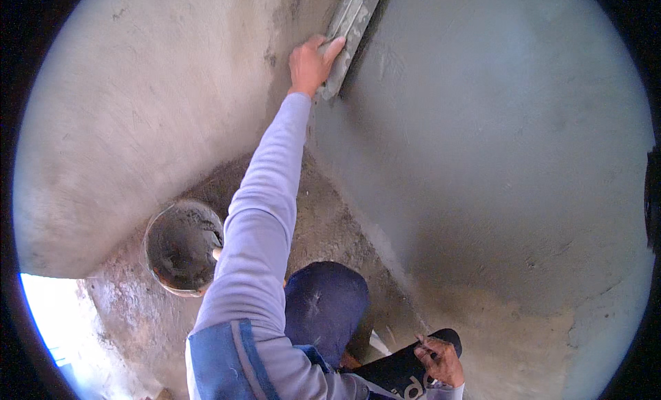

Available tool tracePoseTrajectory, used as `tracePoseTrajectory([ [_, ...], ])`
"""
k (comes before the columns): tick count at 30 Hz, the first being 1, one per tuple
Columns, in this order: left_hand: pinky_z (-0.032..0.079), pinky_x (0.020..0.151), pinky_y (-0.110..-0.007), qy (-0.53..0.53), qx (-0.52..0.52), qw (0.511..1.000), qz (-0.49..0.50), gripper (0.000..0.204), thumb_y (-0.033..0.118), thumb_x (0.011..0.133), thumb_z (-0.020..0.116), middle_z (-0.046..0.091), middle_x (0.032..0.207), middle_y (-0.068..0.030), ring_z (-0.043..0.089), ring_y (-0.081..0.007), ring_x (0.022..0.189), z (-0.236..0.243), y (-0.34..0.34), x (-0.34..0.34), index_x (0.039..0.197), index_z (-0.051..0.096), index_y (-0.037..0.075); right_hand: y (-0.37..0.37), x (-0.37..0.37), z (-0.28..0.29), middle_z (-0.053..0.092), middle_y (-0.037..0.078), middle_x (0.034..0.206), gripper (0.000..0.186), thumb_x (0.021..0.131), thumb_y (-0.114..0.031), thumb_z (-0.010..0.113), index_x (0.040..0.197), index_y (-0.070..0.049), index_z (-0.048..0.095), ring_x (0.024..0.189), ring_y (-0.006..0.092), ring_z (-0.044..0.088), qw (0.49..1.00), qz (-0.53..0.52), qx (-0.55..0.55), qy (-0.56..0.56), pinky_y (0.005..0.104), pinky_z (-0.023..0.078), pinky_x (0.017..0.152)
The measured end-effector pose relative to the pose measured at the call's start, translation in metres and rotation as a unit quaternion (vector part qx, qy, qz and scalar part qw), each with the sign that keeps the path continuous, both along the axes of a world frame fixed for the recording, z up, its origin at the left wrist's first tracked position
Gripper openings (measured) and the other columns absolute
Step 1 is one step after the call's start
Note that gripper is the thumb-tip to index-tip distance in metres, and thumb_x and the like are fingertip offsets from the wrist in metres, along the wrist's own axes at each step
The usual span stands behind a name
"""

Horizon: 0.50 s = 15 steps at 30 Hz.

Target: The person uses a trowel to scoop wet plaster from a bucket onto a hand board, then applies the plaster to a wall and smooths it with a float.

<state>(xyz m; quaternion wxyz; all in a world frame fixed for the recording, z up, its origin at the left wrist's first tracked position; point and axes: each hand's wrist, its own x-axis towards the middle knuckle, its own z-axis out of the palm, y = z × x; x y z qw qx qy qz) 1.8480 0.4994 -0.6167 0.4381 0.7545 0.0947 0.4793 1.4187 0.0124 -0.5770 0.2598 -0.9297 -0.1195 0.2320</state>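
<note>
We note two plastered walls: the grey right wall (496, 124), its upper part darker, and the pale left wall (144, 97), meeting in a corner above the brown floor (327, 221). On the floor, left of the outstretched sleeve (258, 214), stands a round bucket (180, 291) with grey mortar (180, 238) inside. We place the flat trowel (352, 28) high in the corner, tilted, its plate extending up and right of our left hand (310, 64). Left fingers grip the trowel, thumb along its plate. Our right hand (442, 362) is at the black-clad knee (447, 338), fingers curled; whether they hold anything, we cannot tell.
</note>
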Motion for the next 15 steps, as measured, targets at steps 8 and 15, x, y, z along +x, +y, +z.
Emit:
tracePoseTrajectory([
  [8,0.052,0.073,-0.039,0.028,-0.026,0.987,-0.158,0.048,0.047,0.079,0.067,0.068,0.086,-0.0196,0.067,-0.0318,0.078,-0.013,-0.050,-0.040,0.091,0.069,0.001,0.019,0.015,-0.012,0.064,0.014,0.082,0.040,0.083,-0.010,0.065,0.122,-0.001,0.058,0.072,0.0220,0.062,0.997,0.030,-0.001,0.072,0.0317,0.049,0.069],
  [15,0.052,0.070,-0.037,0.057,-0.088,0.915,-0.389,0.041,0.045,0.081,0.067,0.068,0.080,-0.0126,0.067,-0.0319,0.075,-0.064,-0.178,-0.166,0.093,0.068,0.005,0.079,0.069,-0.005,0.066,0.018,0.094,0.046,0.083,-0.011,0.063,0.128,-0.008,0.053,0.084,0.0347,0.064,0.991,0.120,-0.027,0.049,0.0385,0.051,0.073],
])
